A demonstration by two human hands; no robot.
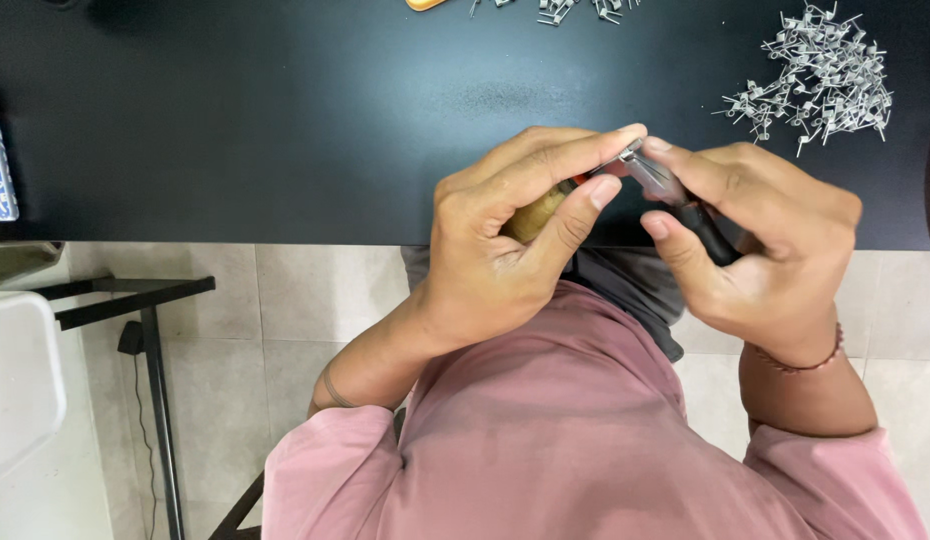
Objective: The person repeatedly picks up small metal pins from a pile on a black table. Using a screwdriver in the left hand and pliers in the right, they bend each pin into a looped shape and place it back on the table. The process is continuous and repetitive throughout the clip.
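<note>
Small metal part [633, 152] pinched at fingertips of both hands, above near edge of black bench [285, 120].
Left hand [510, 240] closed on wooden-handled tool [538, 212].
Right hand [760, 235] closed on dark-handled pliers [685, 205].
Step judged: part being worked at tool tips.
Next move calls for steady alignment.
Pile of small metal parts [820, 75] well apart, on far right of bench.

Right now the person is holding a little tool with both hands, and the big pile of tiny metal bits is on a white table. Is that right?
Not quite. The head view shows the table is black, not white. The rest holds: the left hand and right hand hold a little tool, and the pile of tiny metal bits lies on the table.
</note>
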